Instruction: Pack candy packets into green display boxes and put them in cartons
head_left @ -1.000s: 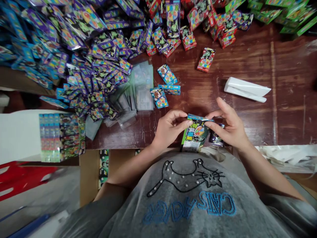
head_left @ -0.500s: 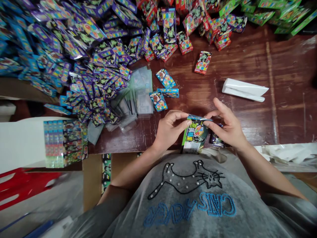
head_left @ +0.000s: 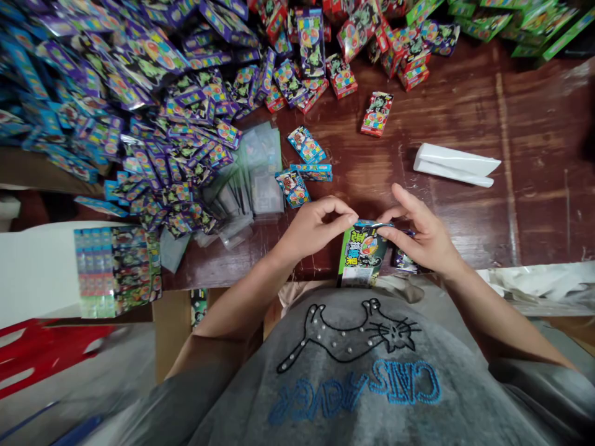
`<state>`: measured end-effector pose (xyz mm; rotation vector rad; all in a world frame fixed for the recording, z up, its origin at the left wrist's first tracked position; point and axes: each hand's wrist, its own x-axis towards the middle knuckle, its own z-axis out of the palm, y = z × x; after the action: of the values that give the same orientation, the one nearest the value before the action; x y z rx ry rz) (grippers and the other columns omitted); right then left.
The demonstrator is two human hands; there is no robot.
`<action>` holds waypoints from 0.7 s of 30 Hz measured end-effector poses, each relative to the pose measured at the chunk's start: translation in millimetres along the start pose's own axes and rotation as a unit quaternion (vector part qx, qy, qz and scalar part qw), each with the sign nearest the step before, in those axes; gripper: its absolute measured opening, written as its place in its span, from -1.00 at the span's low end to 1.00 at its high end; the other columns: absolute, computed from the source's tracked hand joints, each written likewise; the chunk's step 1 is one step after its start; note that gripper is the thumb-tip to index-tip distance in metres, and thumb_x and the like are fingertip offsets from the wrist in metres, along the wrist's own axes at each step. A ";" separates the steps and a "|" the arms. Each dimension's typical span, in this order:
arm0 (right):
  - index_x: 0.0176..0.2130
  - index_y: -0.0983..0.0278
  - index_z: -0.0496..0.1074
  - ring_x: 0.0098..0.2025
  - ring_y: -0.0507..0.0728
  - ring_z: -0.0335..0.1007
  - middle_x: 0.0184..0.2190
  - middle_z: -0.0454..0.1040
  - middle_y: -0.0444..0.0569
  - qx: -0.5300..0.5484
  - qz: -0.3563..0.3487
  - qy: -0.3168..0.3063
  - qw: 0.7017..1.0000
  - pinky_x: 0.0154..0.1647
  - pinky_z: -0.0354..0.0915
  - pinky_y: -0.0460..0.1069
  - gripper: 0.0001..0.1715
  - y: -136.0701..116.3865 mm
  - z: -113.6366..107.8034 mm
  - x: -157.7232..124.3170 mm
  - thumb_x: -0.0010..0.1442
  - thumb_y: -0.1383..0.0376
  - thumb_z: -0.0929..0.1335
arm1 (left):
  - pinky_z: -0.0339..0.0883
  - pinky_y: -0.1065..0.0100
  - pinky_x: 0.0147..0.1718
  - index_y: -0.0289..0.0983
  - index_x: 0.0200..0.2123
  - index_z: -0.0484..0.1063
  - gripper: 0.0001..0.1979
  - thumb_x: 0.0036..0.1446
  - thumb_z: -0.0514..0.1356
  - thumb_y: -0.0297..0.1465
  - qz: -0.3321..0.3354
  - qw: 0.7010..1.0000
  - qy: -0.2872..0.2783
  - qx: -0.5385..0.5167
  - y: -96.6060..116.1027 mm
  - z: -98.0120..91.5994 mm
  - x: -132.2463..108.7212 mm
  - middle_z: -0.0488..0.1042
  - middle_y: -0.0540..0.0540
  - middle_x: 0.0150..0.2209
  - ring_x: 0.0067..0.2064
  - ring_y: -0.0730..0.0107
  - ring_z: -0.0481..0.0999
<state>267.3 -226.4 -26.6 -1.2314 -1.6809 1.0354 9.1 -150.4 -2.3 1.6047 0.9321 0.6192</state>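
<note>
A green and black candy pack (head_left: pixel 365 254), printed with colourful lettering, stands at the table's front edge against my body, its blue top end facing away. My right hand (head_left: pixel 418 238) pinches the far right corner of this pack between thumb and index finger, the other fingers raised. At the far left corner, the thumb and index fingertips of my left hand (head_left: pixel 316 226) are pressed together; whatever thin thing lies between them is too small to tell. A small purple candy box (head_left: pixel 403 260) lies partly hidden under my right hand.
Blue candy boxes (head_left: pixel 307 145) and clear plastic sleeves (head_left: pixel 267 161) lie ahead to the left. Behind are heaps of purple boxes (head_left: pixel 139 56), red boxes (head_left: pixel 341 77) and green boxes (head_left: pixel 483 25). A folded white sheet (head_left: pixel 455 164) is at right, stacked multi-coloured packs (head_left: pixel 116 269) at left.
My left hand has pulled back slightly to the left, its fingertips going from gripping the pack's top edge to a pinch at its corner. My right hand stays on the pack.
</note>
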 end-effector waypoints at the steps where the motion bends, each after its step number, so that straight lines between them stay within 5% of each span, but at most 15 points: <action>1: 0.57 -0.11 0.08 -0.04 0.17 0.65 -0.05 0.67 -0.11 0.001 0.002 -0.001 1.000 0.00 0.66 0.14 -0.11 -0.7 -0.2 -0.4 0.44 0.14 0.44 | 0.46 0.40 -0.15 -0.23 -0.28 0.62 -0.81 0.38 0.33 -0.28 0.008 1.000 -0.018 0.004 1.6 -2.6 2.0 0.67 -0.03 -0.24 -0.21 0.46 0.61; 6: 0.58 -0.11 0.06 -0.05 0.16 0.64 -0.08 0.66 -0.12 0.006 0.010 -0.005 1.000 0.04 0.64 0.15 -0.08 -1.1 -3.0 -2.8 0.44 0.17 0.45 | 0.51 0.34 -0.04 -0.18 -0.18 0.67 -0.92 0.33 0.41 -0.31 0.120 0.990 -0.043 0.065 10.8 -7.6 1.7 0.70 -0.04 -0.14 -0.10 0.41 0.67; 10: 0.60 -0.04 0.03 -0.04 0.18 0.64 -0.05 0.67 -0.08 -0.003 0.019 -0.016 1.000 0.05 0.64 0.17 -0.08 -3.7 -3.2 -2.9 0.45 0.14 0.43 | 0.50 0.35 -0.08 -0.20 -0.20 0.63 -0.98 0.35 0.38 -0.40 0.143 0.982 -0.045 0.111 17.4 -6.9 -0.6 0.68 -0.04 -0.16 -0.14 0.44 0.66; 14: 0.59 -0.05 0.06 -0.06 0.17 0.63 -0.07 0.66 -0.10 0.006 0.008 -0.012 1.000 0.07 0.63 0.16 -0.06 -11.8 -0.3 -0.5 0.42 0.15 0.46 | 0.49 0.35 -0.12 -0.23 -0.29 0.58 -0.94 0.29 0.36 -0.44 0.113 0.990 -0.048 0.069 17.9 -6.3 2.6 0.65 -0.04 -0.21 -0.18 0.44 0.63; 21: 0.57 -0.02 0.12 -0.10 0.17 0.62 -0.11 0.66 -0.09 -0.007 0.020 0.001 1.000 0.00 0.63 0.15 -0.13 -11.9 3.6 3.2 0.44 0.11 0.44 | 0.46 0.43 -0.26 -0.27 -0.30 0.60 -0.90 0.24 0.33 -0.36 -0.047 0.996 -0.067 -0.028 9.9 -5.1 9.3 0.67 -0.04 -0.29 -0.28 0.47 0.61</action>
<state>259.5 -226.2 -16.4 -1.2797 -1.6701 1.0468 12.6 -140.4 7.7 1.5244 0.8782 0.4637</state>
